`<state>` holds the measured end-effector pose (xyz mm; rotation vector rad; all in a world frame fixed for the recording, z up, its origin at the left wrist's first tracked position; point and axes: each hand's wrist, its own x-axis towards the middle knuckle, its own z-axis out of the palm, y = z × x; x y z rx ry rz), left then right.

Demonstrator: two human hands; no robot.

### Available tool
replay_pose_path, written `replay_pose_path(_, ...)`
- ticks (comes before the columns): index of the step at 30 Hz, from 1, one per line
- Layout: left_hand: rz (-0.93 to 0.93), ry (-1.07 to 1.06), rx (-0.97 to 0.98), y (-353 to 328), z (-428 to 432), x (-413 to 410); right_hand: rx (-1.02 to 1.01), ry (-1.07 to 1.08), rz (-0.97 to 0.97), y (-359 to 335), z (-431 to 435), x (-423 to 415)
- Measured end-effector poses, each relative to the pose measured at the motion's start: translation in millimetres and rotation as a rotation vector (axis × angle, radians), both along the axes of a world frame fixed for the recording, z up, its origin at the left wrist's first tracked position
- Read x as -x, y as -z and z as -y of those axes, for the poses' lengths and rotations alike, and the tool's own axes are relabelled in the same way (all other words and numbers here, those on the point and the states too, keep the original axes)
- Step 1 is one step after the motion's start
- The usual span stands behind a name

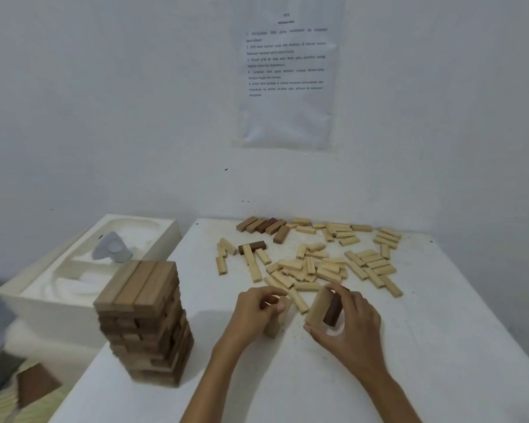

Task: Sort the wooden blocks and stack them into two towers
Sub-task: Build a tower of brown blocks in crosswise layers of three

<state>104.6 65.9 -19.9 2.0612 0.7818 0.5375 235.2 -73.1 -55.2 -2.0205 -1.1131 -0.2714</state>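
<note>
Tower [144, 325] on table [425, 346], near left edge. Loose blocks [318, 264] scattered behind, toward wall [104, 117]. Row of blocks [261, 225] at back edge. Box [74, 282] left of table. Sheet [286, 74] on wall above.

We see matt, smooth wooden blocks [315, 267], pale and brown, on a matt white table [409, 346], under a glossy plastic-sleeved paper sheet [286, 77].

Printed paper sheet in clear plastic [286, 77] hung on the white wall [104, 102]; white moulded foam tray [43, 312] stood beside the white table [440, 331].
</note>
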Motion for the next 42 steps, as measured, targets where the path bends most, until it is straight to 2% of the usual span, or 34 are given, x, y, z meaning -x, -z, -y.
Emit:
replay_pose_path(10,-0.038,0.018,-0.101,14,21,24,0.366,0.003,0.108,1,31,41)
replay_pose_path(14,-0.042,0.049,-0.114,15,28,27,0.571,0.001,0.020,-13,41,50)
replay_pose_path(18,-0.057,0.095,-0.097,17,32,29,0.694,-0.024,-0.073,-25,55,52)
replay_pose_path(22,-0.099,0.144,-0.103,11,33,22,0.657,-0.170,-0.341,-38,63,53)
replay_pose_path(30,-0.201,0.208,-0.136,4,41,2,0.579,-0.222,-0.592,-48,54,53)
replay_pose_path(36,-0.291,0.285,-0.208,10,56,1,0.537,-0.201,-0.667,-54,71,30)
replay_pose_path(42,-0.377,0.543,-0.207,-4,50,-2,0.493,-0.166,-0.589,-48,79,13)
